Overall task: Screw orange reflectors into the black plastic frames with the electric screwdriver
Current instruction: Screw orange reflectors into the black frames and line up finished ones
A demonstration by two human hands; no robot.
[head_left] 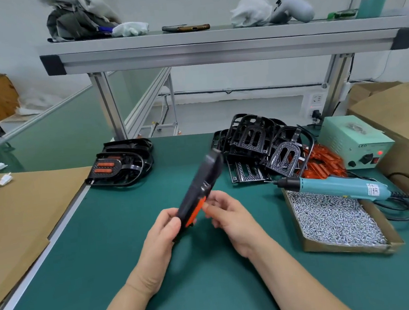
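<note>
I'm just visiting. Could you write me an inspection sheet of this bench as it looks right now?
Surface: green mat, cardboard sheet at left.
Job's things: held frame with reflector; finished stack back left; empty frames and loose reflectors back right; screwdriver lying across screw tray.
Clutter: cloths and phone on shelf.
Hands: left hand grips frame; right hand pinches reflector.
Cables: screwdriver cord coils at right, by power box.
Surroundings: cardboard boxes at right; white wall behind.
</note>
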